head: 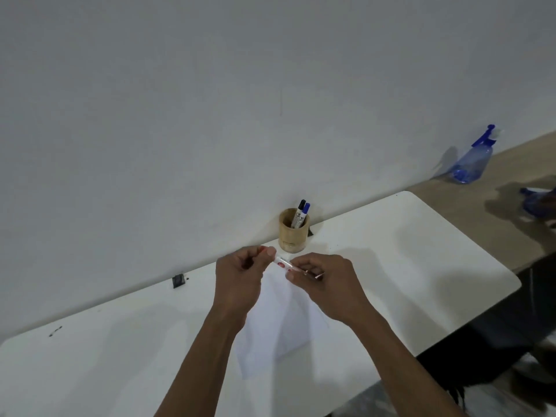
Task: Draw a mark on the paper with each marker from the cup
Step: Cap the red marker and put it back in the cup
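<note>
A tan wooden cup (292,236) stands at the table's far edge by the wall. It holds two markers, one with a black cap (299,212) and one with a blue cap (304,214). Both my hands hold a white marker with red print (283,263) above the top of the white paper (279,332). My left hand (240,281) pinches the marker's left end, where a bit of red shows at the fingertips. My right hand (325,284) grips its right part. The paper lies flat under my wrists.
The white table (421,266) has rounded corners and meets a grey wall. A small dark clip (178,280) sits at the wall edge on the left. A blue spray bottle (472,159) stands on the floor at right, near another blue object (537,203).
</note>
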`<action>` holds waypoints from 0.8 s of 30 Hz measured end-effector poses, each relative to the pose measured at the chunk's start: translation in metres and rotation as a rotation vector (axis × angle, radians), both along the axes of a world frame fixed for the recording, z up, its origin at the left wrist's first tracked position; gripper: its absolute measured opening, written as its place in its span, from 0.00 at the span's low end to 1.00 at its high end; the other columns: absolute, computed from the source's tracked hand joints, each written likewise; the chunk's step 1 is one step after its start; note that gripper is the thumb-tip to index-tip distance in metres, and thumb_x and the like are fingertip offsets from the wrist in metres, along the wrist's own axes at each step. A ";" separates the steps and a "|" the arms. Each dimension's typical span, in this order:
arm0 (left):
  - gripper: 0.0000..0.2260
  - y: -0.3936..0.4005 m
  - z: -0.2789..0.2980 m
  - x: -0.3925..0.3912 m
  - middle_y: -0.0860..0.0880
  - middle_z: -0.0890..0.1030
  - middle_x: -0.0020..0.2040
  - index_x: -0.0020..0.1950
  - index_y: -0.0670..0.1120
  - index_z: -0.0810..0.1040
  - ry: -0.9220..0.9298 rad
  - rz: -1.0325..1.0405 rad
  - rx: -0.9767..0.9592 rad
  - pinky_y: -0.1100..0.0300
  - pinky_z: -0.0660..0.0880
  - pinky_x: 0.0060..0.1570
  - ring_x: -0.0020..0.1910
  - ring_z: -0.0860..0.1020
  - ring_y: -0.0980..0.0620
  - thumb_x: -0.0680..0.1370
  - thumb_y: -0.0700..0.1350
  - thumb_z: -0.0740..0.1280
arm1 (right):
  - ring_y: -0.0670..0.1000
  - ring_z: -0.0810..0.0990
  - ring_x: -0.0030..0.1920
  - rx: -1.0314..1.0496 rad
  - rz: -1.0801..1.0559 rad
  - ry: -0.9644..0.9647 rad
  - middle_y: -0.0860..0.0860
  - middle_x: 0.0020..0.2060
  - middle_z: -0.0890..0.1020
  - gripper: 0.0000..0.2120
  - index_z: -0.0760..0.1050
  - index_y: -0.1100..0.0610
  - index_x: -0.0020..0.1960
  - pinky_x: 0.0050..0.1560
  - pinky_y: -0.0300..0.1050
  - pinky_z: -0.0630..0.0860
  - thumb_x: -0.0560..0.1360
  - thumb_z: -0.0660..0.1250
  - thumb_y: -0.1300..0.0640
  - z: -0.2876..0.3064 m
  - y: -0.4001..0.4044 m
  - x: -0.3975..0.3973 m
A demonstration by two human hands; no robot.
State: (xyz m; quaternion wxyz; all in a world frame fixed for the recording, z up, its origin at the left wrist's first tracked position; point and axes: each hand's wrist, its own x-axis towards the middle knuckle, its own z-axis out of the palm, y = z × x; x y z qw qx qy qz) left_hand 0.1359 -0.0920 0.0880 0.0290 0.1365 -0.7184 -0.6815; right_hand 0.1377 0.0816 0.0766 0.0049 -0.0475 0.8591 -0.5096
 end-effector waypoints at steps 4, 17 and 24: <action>0.04 0.018 0.005 -0.046 0.55 0.87 0.40 0.47 0.49 0.86 0.078 -0.085 -0.150 0.64 0.77 0.45 0.40 0.82 0.59 0.75 0.49 0.74 | 0.45 0.83 0.42 0.079 0.047 0.073 0.46 0.45 0.85 0.11 0.82 0.52 0.58 0.42 0.31 0.75 0.77 0.73 0.58 -0.014 0.015 -0.050; 0.41 0.070 -0.080 -0.137 0.48 0.75 0.68 0.74 0.48 0.66 -0.214 0.046 -0.385 0.54 0.76 0.60 0.60 0.76 0.53 0.66 0.43 0.82 | 0.44 0.86 0.45 -0.293 -0.289 0.172 0.48 0.46 0.86 0.13 0.73 0.52 0.57 0.46 0.35 0.82 0.77 0.72 0.61 -0.042 0.036 -0.166; 0.32 0.087 -0.101 -0.147 0.64 0.78 0.56 0.62 0.55 0.72 -0.133 0.092 -0.306 0.63 0.77 0.52 0.56 0.78 0.62 0.65 0.40 0.82 | 0.37 0.83 0.43 -0.201 -0.223 0.191 0.44 0.44 0.84 0.30 0.64 0.50 0.74 0.46 0.23 0.75 0.77 0.72 0.62 -0.066 0.031 -0.174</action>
